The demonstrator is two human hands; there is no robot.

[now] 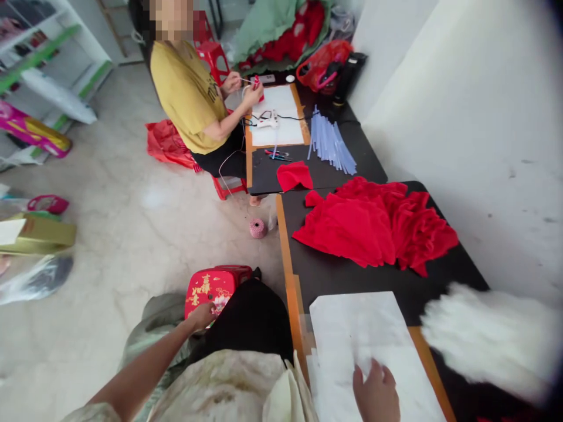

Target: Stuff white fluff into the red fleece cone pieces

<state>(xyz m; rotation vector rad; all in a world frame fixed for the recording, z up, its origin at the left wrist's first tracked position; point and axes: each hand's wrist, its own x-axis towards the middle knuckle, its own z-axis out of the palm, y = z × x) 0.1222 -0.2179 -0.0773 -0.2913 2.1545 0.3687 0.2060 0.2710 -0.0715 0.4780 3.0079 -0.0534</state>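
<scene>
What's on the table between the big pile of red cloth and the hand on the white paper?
In the head view, only bare black table lies between the red cloth pile and the white paper under the right hand.

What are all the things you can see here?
Red fabric pieces: a pile, red, middle of the black table.
White paper sheet: one, white, near end of the table.
White fluffy material: one heap, white, right of the sheet.
Glue sticks: a bundle, pale blue, far part of the table.
Glue gun: one, white, on the far white sheet.
Twine spool: one, pink, on the floor.
Red stool: one, red with gold print, beside the wearer.
Co-worker: one, yellow shirt, seated at the far end.
Left hand: on the red stool.
Right hand: flat on the white paper sheet.
</scene>
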